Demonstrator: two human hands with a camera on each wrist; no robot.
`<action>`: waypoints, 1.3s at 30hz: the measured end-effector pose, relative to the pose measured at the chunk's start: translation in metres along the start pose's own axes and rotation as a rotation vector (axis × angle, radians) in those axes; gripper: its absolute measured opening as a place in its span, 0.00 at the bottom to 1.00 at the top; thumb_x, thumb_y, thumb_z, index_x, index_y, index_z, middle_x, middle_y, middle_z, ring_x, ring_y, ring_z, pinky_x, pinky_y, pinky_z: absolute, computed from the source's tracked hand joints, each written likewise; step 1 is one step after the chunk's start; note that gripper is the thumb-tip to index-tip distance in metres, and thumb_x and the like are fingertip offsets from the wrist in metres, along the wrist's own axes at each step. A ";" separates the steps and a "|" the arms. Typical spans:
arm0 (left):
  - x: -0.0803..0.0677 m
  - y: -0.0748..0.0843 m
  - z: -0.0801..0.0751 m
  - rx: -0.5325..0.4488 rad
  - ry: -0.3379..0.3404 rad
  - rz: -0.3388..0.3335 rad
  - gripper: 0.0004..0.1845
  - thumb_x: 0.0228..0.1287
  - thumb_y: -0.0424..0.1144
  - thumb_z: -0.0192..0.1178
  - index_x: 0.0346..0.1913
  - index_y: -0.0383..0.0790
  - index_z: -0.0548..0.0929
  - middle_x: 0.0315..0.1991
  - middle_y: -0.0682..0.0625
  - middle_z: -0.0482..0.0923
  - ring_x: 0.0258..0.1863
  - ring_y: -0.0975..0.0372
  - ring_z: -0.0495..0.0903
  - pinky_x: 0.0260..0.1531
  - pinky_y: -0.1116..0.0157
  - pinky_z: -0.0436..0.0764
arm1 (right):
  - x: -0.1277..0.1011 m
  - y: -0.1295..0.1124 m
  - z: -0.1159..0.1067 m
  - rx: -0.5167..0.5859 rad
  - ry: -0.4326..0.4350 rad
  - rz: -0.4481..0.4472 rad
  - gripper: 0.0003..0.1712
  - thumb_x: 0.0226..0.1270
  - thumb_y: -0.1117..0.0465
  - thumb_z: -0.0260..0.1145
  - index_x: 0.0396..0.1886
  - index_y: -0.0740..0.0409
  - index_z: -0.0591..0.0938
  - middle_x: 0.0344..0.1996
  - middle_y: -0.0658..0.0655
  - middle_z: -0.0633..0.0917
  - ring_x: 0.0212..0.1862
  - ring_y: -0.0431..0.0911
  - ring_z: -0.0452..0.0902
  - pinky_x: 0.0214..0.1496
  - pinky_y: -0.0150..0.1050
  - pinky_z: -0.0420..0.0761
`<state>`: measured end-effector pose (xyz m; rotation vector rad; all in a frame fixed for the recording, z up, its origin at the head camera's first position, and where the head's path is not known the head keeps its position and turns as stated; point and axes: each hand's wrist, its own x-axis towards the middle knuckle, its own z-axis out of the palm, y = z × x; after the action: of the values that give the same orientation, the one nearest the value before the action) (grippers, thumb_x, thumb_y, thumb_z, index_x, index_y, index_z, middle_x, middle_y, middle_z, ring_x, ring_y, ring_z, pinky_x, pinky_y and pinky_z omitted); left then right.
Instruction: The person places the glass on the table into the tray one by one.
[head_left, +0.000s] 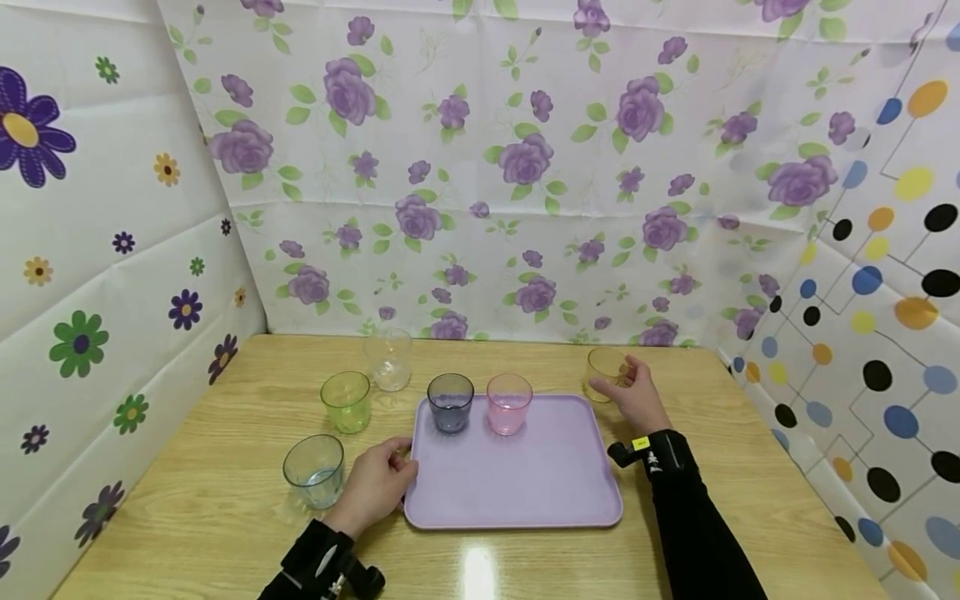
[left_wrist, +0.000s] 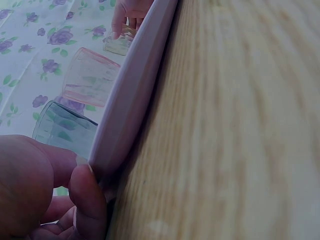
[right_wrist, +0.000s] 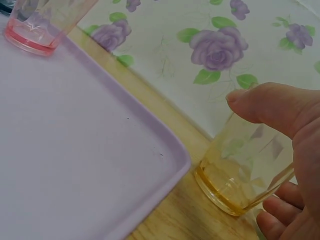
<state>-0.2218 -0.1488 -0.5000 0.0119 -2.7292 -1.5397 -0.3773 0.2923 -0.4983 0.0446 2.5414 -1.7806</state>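
My right hand (head_left: 637,396) grips a yellow glass (right_wrist: 235,175) beside the far right corner of the lilac tray (head_left: 517,492). Its thumb lies along the near side of the glass and the other fingers curl behind. My left hand (head_left: 375,483) pinches the left rim of the tray between thumb and finger, as the left wrist view shows close up. On the tray's far left part stand a dark grey glass (head_left: 450,404) and, just right of it, a pink glass (head_left: 510,406), both upright.
Left of the tray stand a green glass (head_left: 347,404), a clear glass (head_left: 390,362) farther back, and a pale blue-grey glass (head_left: 313,473) close to my left wrist. A flowered sheet (head_left: 480,208) hangs behind the wooden table (head_left: 225,517), with patterned sheets on both sides.
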 end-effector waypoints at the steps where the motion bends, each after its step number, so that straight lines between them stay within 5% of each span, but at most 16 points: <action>1: 0.000 0.000 0.000 -0.001 0.000 0.000 0.24 0.74 0.32 0.63 0.69 0.25 0.81 0.31 0.48 0.79 0.18 0.62 0.78 0.16 0.66 0.81 | 0.001 0.001 0.001 0.004 0.002 0.001 0.69 0.75 0.46 0.76 0.92 0.58 0.36 0.87 0.72 0.52 0.89 0.65 0.47 0.90 0.60 0.58; 24: 0.002 -0.004 0.003 0.003 0.011 0.001 0.23 0.73 0.32 0.63 0.68 0.26 0.83 0.31 0.48 0.79 0.18 0.62 0.78 0.15 0.66 0.80 | -0.002 0.003 0.006 -0.047 -0.021 -0.054 0.58 0.80 0.43 0.71 0.91 0.58 0.48 0.86 0.69 0.60 0.88 0.66 0.52 0.88 0.60 0.63; 39: 0.000 -0.004 0.002 0.004 0.005 -0.008 0.24 0.74 0.32 0.63 0.69 0.27 0.82 0.32 0.48 0.79 0.20 0.62 0.78 0.16 0.65 0.81 | -0.004 0.006 0.001 -0.057 -0.023 -0.042 0.63 0.75 0.35 0.72 0.92 0.55 0.47 0.87 0.66 0.59 0.89 0.64 0.52 0.89 0.59 0.62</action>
<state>-0.2223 -0.1495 -0.5043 0.0270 -2.7315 -1.5346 -0.3726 0.2934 -0.5036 -0.0304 2.5942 -1.7114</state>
